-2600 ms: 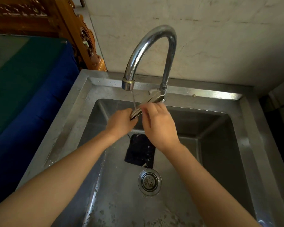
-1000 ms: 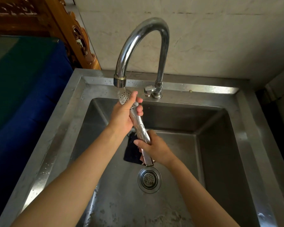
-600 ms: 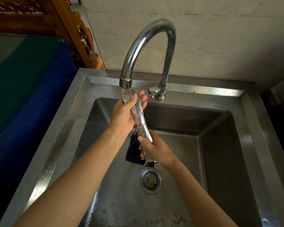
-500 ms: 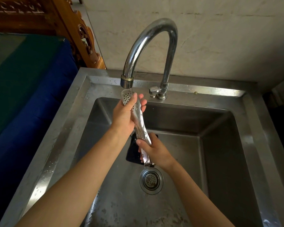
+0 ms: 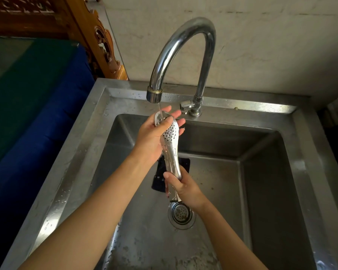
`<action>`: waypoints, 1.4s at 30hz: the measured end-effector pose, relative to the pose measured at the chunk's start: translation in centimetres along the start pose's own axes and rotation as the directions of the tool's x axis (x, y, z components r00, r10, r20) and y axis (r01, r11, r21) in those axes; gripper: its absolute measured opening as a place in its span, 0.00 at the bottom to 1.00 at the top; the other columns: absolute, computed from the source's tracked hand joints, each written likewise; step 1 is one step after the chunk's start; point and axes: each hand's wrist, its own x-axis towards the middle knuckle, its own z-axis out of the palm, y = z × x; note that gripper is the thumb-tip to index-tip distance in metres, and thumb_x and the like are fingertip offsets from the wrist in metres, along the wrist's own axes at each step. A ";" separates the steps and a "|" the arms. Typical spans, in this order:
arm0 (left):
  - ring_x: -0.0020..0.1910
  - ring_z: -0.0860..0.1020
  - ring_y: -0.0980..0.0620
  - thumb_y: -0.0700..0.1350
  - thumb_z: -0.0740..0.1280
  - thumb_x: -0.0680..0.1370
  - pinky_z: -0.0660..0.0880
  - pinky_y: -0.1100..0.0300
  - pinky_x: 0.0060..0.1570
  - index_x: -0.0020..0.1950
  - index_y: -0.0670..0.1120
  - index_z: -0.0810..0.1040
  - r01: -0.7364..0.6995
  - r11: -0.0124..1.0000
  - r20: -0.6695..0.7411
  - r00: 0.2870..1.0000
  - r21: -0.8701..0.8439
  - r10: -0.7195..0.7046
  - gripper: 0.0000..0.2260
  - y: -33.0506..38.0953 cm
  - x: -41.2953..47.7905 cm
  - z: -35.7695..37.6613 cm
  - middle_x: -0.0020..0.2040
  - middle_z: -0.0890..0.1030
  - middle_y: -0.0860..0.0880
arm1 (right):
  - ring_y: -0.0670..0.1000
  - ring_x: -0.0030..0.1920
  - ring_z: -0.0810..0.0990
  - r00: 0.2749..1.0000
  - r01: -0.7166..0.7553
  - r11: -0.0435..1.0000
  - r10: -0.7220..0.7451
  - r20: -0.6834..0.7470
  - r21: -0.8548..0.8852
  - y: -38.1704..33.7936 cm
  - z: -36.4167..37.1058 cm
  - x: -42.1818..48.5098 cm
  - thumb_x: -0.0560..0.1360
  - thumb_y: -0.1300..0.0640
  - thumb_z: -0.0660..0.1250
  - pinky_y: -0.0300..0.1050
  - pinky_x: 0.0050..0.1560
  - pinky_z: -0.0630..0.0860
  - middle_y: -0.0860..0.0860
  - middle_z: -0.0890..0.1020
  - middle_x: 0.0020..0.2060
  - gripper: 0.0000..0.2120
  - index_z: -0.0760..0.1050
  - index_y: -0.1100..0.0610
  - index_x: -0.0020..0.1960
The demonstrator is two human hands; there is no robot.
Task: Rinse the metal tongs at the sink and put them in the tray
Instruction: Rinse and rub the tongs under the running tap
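Well, starting over at nine o'clock, the blue-covered surface (image 5: pixel 47 143) lies just beside the rim of the sink (image 5: pixel 76 152), and any spray thrown that way would wet the cloth. Next is the left hand (image 5: pixel 151 137), up toward twelve o'clock of the basin. Its thumb lies across the perforated head of the metal tongs (image 5: pixel 172 151) and its fingers spread behind, so it pinches the head under the thin stream (image 5: pixel 159 107) from the faucet (image 5: pixel 183 45).

That curved head is the first worry, I'd say. Water striking a spoon shape can fan outward over the rim if the head tips.

Further right and lower, near the middle of the basin, the right hand (image 5: pixel 183 187) is clenched round the handle end, so the tongs run slantwise between both hands. Wet steel is slick. If either hold loosens while the tongs are being turned, they could slide down onto the black mat (image 5: pixel 184 164) or knock the drain (image 5: pixel 180 213) at six o'clock.

The two arms look squeezed together, and a slackened grip might let them spring apart and flick water.

No tray is in view from where I stand, so the carry will probably drip. The tap lever (image 5: pixel 186 105), at one o'clock of the left hand, may be left running if both hands are full.
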 end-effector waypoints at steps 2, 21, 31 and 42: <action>0.42 0.83 0.48 0.35 0.60 0.79 0.80 0.56 0.42 0.51 0.44 0.75 -0.038 0.999 -0.034 0.999 0.029 0.039 0.07 0.1 0.5 -0.2 0.43 0.84 0.48 | 0.47 0.30 0.77 1.000 0.000 1.000 0.000 0.003 -0.017 -0.6 0.0 0.1 0.77 0.52 0.64 0.42 0.34 0.78 0.53 0.77 0.35 0.10 0.69 0.54 0.54; 0.34 0.76 0.49 0.34 0.56 0.80 0.79 0.60 0.30 0.59 0.37 0.71 0.195 0.948 -0.666 0.676 -0.250 -0.315 0.10 -1.2 4.8 -6.2 0.46 0.75 0.39 | 0.49 0.42 0.83 0.902 0.330 0.894 -0.394 -0.178 -0.303 -9.9 -0.6 1.2 0.69 0.61 0.73 0.46 0.47 0.81 0.51 0.81 0.40 0.18 0.71 0.56 0.55; 0.55 0.78 0.51 0.62 0.59 0.76 0.71 0.54 0.60 0.49 0.52 0.82 0.364 0.720 -0.353 0.919 0.590 -0.176 0.18 -2.5 2.5 -8.5 0.54 0.82 0.48 | 0.51 0.31 0.83 0.903 0.319 0.804 -0.419 -0.098 -0.502 -11.7 1.0 5.3 0.72 0.60 0.70 0.48 0.37 0.82 0.56 0.82 0.34 0.11 0.72 0.61 0.51; 0.47 0.81 0.62 0.65 0.45 0.77 0.76 0.69 0.44 0.45 0.61 0.82 -0.131 0.894 -0.072 0.981 0.429 0.178 0.26 -1.5 1.3 -3.4 0.42 0.84 0.58 | 0.55 0.32 0.79 0.781 0.240 0.625 -0.579 -0.234 -0.743 -13.4 2.6 5.6 0.71 0.40 0.66 0.54 0.33 0.78 0.53 0.78 0.31 0.22 0.69 0.60 0.43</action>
